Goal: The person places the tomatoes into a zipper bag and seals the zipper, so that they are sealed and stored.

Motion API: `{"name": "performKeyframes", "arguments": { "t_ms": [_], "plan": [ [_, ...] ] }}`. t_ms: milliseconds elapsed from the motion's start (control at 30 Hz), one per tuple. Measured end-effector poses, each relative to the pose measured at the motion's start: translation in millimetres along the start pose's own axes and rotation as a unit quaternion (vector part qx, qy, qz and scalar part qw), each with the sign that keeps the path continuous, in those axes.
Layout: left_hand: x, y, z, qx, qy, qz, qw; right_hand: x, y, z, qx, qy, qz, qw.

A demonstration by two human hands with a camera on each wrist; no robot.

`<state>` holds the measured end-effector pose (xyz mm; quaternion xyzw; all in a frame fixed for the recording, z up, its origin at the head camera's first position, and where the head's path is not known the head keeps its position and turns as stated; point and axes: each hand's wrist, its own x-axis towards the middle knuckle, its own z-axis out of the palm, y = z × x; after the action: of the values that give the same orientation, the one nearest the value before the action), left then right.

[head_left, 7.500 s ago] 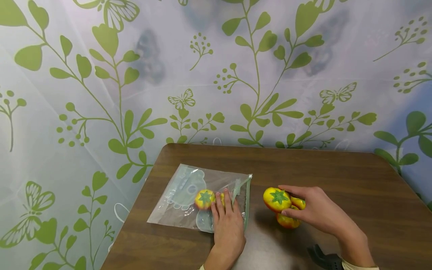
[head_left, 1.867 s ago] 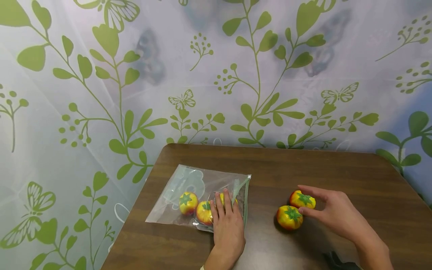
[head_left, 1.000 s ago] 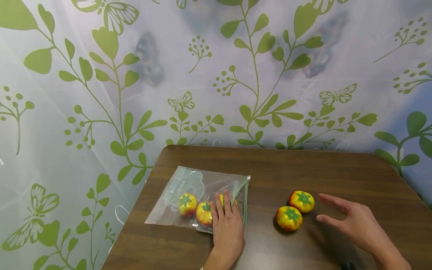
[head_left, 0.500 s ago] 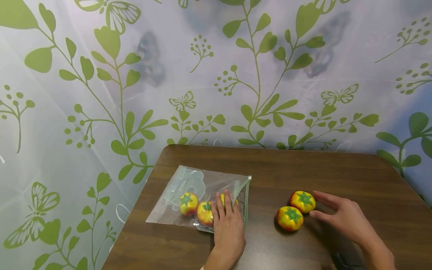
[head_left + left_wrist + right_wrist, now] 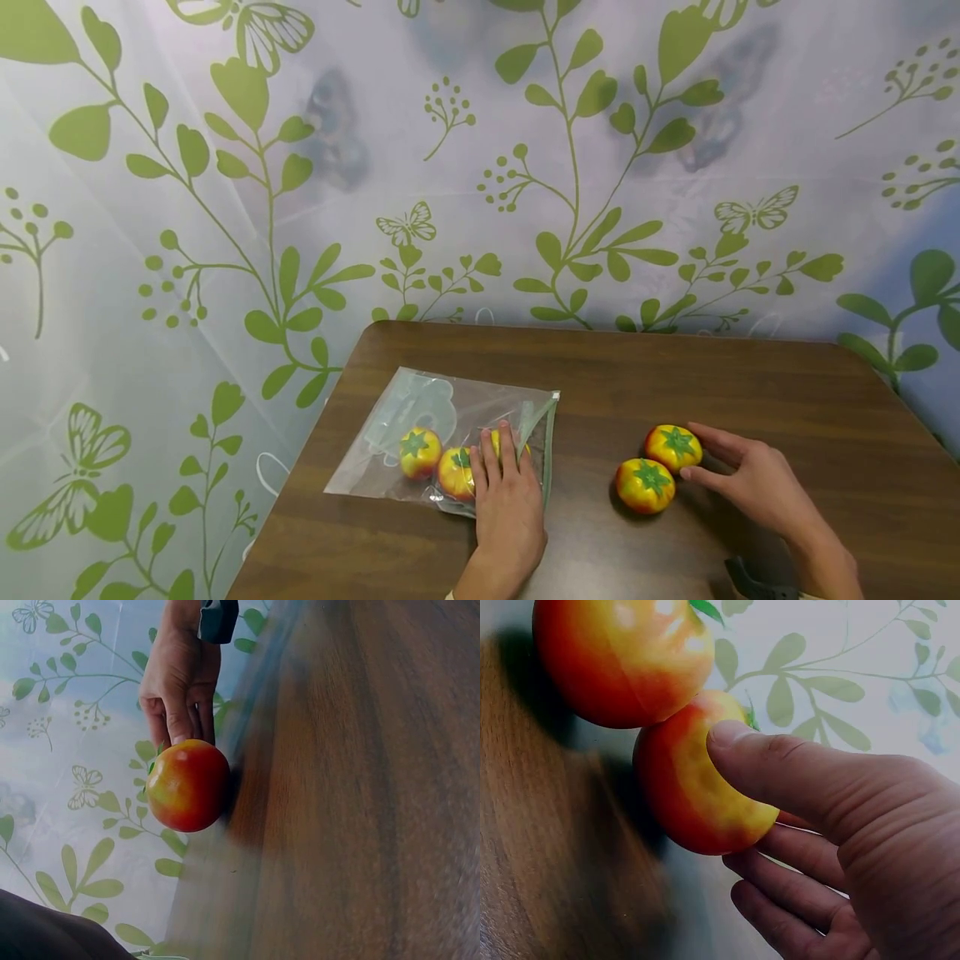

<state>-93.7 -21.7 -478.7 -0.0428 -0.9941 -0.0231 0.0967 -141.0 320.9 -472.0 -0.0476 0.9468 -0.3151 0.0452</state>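
Two red-and-yellow tomatoes with green star-shaped tops stand side by side on the table: a front tomato [image 5: 645, 486] and a back tomato [image 5: 673, 447]. My right hand [image 5: 757, 483] is at the right side of the back one; in the right wrist view its thumb [image 5: 731, 739] overlaps that tomato, with the fingers bent loosely below. A clear zip bag [image 5: 367, 467] lies flat with several tomatoes inside, one a left tomato [image 5: 419, 453]. My left hand [image 5: 506, 517] rests with straight fingers on the bag near its open green-edged end, partly covering a tomato.
The brown wooden table [image 5: 600, 375] reaches back to a wall cloth [image 5: 465, 167] printed with green leaves and butterflies. A pale printed shape shows on the bag. A dark strap [image 5: 757, 583] sits at my right wrist.
Since the oldest frame, one more tomato lies in the bag and two stay outside. My right hand drew back rightward, then came back to the back tomato. The left hand stays put.
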Motion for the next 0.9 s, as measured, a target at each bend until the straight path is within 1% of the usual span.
{"name": "performKeyframes", "arguments": {
  "t_ms": [133, 233, 333, 567, 733, 900],
  "plan": [
    [-0.8, -0.1, 0.8, 0.002, 0.004, 0.002, 1.0000, 0.9, 2.9, 2.7, 0.010, -0.003, 0.004, 0.9999],
    [-1.0, -0.1, 1.0, 0.003, 0.005, 0.003, 1.0000, 1.0, 4.2, 4.4, 0.015, 0.002, 0.005, 0.9999],
    [-0.5, -0.2, 1.0, 0.005, 0.003, 0.003, 1.0000, 0.8, 4.8, 5.9, 0.016, 0.013, 0.005, 0.9998],
    [0.5, -0.5, 1.4, 0.004, 0.001, 0.002, 1.0000, 0.8, 5.3, 7.0, 0.009, 0.037, -0.008, 0.9992],
    [0.3, -0.8, 1.2, -0.002, -0.003, 0.004, 1.0000, -2.5, 6.8, -0.1, -0.010, 0.042, 0.001, 0.9991],
    [0.1, -1.1, 1.1, 0.000, 0.000, 0.007, 1.0000, -8.0, 6.6, -16.1, -0.043, 0.040, 0.012, 0.9982]
  ]
}}
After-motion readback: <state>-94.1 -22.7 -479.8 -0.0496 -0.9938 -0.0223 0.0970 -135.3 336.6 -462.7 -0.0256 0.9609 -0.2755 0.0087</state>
